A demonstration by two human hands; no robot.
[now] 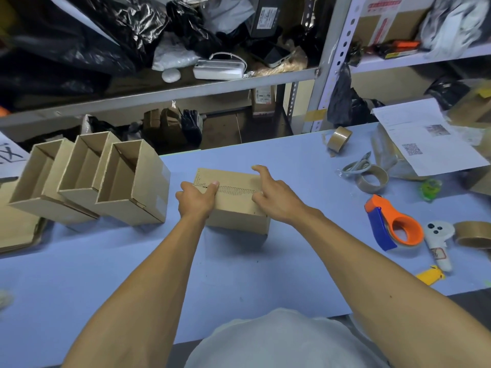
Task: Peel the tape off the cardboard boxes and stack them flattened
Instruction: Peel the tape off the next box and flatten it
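A closed brown cardboard box stands in the middle of the blue table, its top seam showing a torn, ridged strip. My left hand grips the box's left top edge, thumb pressed on the seam. My right hand rests on the right part of the top, fingers spread and the index finger lifted. Three open-topped cardboard boxes stand in a row at the left. Flattened cardboard lies at the far left edge.
An orange and blue tape dispenser, tape rolls, a white controller, a yellow cutter and printed papers crowd the right side. Cluttered metal shelves rise behind the table.
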